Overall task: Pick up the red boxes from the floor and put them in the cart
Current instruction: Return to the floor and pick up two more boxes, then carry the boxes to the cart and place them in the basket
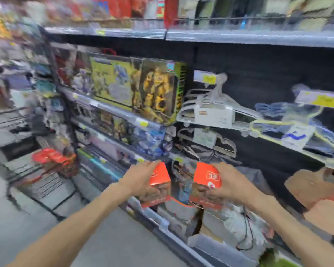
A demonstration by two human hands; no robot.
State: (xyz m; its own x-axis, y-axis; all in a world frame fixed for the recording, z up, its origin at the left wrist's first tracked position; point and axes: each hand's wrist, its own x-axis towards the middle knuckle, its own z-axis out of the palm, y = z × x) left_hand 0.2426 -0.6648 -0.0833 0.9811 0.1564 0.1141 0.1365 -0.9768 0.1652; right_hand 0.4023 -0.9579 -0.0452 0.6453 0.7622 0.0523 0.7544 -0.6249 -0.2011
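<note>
Left hand (pixel 141 180) grips red box (pixel 160 175); right hand (pixel 228 182) grips second red box (pixel 207 175); cart (pixel 46 176) at nine o'clock.

I see two red boxes held up off the floor, side by side but apart. The left red box (pixel 160 175) is tilted, its plain orange-red top facing me. The right red box (pixel 207 176) stands nearly upright, showing a white label. More red boxes (pixel 52 157) lie piled at the cart's (pixel 44 187) far end; blur hides their number.
</note>
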